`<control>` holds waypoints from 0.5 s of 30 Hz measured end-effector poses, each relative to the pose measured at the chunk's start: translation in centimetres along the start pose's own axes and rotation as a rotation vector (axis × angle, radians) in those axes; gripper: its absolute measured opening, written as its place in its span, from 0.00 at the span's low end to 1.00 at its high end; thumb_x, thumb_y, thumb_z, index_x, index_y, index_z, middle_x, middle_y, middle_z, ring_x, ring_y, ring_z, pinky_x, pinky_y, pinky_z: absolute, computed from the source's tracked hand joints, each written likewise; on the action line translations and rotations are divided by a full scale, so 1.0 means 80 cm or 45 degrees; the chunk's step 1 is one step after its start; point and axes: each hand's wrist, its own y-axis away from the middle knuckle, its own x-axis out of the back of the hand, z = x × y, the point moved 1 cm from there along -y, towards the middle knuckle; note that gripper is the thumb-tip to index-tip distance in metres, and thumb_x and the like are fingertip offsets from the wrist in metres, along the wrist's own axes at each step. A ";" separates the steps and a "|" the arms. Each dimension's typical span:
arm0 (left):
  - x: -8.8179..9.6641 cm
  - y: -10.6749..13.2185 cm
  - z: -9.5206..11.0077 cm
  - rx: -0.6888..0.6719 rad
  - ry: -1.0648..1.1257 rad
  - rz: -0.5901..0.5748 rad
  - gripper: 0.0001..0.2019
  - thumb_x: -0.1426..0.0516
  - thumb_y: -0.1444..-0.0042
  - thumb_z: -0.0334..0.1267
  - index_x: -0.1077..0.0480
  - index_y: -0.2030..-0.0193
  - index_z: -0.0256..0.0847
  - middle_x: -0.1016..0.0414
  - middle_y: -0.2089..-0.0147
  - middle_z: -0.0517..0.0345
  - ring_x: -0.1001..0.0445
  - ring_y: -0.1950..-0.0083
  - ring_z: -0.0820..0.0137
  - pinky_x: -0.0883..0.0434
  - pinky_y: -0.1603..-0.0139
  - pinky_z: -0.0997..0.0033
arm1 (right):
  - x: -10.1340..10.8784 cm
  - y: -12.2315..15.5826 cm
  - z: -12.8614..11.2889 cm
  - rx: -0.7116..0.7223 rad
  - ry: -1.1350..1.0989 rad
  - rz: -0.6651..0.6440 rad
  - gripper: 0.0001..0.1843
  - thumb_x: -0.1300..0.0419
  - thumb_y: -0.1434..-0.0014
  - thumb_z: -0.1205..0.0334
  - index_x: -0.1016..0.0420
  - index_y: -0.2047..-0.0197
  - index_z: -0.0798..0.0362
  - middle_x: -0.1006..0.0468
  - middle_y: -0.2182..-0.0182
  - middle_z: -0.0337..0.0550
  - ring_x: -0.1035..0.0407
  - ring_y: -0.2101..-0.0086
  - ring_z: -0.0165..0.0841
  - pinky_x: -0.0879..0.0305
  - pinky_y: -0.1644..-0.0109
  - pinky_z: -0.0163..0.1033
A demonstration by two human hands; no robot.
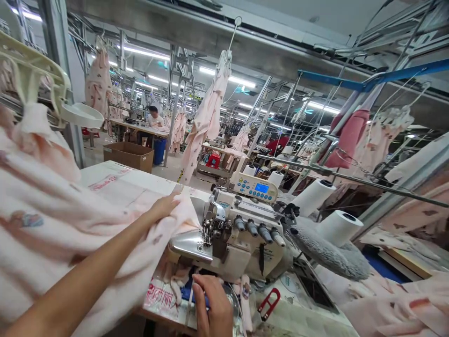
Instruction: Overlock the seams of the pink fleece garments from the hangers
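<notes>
My left hand (165,207) grips a pale pink printed fabric (115,224) just left of the presser foot of an overlock sewing machine (242,234). A corner of the cloth runs from my fingers to the foot, over the metal plate (191,245). The rest of it drapes across the left of the table and hangs down in front. Below the machine bed, my right hand (213,304) is curled beside a blue item and a narrow pale strip. What its fingers hold is hidden.
A control panel (257,187) with a lit display tops the machine. White thread cones (338,227) stand right of it. A red-handled tool (269,303) lies at the front. Pink garments (210,112) hang from overhead hooks. A cardboard box (129,156) and a seated person (155,118) are farther back.
</notes>
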 end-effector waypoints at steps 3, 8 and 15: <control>0.003 0.078 -0.036 -0.043 0.047 0.034 0.24 0.60 0.39 0.44 0.49 0.38 0.39 0.31 0.46 0.49 0.31 0.46 0.65 0.37 0.48 0.68 | -0.012 0.003 0.004 -0.217 -0.120 -0.077 0.19 0.52 0.37 0.49 0.24 0.63 0.49 0.24 0.71 0.42 0.29 0.68 0.35 0.36 0.65 0.35; 0.002 0.183 -0.004 -0.216 0.123 -0.204 0.23 0.60 0.39 0.50 0.29 0.64 0.38 0.24 0.63 0.53 0.28 0.63 0.66 0.36 0.66 0.72 | -0.031 -0.005 0.015 -0.723 -0.467 -0.281 0.35 0.60 0.42 0.34 0.25 0.69 0.55 0.32 0.84 0.39 0.40 0.85 0.30 0.48 0.83 0.33; -0.027 0.189 0.111 -0.603 -0.127 -0.397 0.23 0.55 0.41 0.52 0.28 0.70 0.39 0.23 0.69 0.51 0.28 0.70 0.64 0.42 0.72 0.72 | 0.010 -0.016 0.042 -1.002 -0.796 0.055 0.27 0.38 0.57 0.36 0.38 0.79 0.52 0.40 0.85 0.32 0.49 0.84 0.25 0.50 0.83 0.30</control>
